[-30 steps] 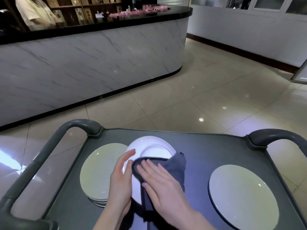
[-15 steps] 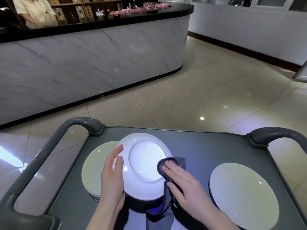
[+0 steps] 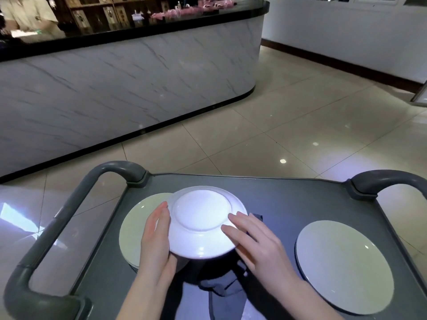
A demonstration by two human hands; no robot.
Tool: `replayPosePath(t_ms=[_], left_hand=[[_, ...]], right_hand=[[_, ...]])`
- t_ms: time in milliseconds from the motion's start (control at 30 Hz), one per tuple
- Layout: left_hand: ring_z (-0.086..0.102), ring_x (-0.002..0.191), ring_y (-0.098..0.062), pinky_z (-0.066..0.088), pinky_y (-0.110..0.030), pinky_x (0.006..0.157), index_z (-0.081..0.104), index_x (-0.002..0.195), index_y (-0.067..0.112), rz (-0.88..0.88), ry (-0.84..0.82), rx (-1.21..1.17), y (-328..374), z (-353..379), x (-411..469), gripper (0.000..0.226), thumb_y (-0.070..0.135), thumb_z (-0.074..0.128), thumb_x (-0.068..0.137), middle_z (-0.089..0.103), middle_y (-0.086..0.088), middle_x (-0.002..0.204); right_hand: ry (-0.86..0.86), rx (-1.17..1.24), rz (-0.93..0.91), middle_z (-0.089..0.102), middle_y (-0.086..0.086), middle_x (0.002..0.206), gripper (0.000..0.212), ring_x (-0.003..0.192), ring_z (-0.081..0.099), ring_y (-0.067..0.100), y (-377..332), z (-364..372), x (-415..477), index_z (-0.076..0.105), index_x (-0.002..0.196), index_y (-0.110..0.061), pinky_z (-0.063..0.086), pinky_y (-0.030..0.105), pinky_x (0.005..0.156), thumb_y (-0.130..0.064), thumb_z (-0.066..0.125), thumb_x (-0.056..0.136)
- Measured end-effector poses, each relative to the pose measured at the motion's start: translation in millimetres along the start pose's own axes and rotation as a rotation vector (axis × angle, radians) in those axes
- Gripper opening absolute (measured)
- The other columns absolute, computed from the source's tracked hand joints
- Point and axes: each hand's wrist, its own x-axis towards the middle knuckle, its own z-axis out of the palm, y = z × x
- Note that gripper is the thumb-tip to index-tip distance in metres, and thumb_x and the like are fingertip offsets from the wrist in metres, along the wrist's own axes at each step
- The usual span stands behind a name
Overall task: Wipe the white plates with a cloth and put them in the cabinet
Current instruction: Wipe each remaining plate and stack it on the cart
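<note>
- The white plate (image 3: 201,222) is held off the grey cart (image 3: 288,199) at lower centre of the frame, underside up, probably so its base can be wiped.
- The left hand (image 3: 157,241) has an open grip, with straight fingers braced along the plate's left rim to steady it. Its thumb is hidden.
- The right hand (image 3: 256,245) lies flat and spread on the base. The dark cloth (image 3: 226,285) hangs beneath, likely pinned under the palm.
- A plate stack (image 3: 134,227) sits lower left and a lone plate (image 3: 342,266) lower right. I'd guess one pile is wiped and the other waiting.
</note>
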Motion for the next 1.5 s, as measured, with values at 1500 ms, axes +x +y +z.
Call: replayPosePath(t_ms=[1500], left_hand=[[0.052, 0.064, -0.005, 0.044, -0.019, 0.074, 0.078, 0.112, 0.025, 0.278, 0.123, 0.627, 12, -152, 105, 0.044, -0.006, 0.062, 0.084, 0.057, -0.004, 0.077]], right_hand=[[-0.260, 0.289, 0.994, 0.063, 0.008, 0.088, 0.050, 0.080, 0.054, 0.021, -31, 144, 93, 0.066, 0.083, -0.058, 0.043, 0.031, 0.074, -0.008, 0.061, 0.085]])
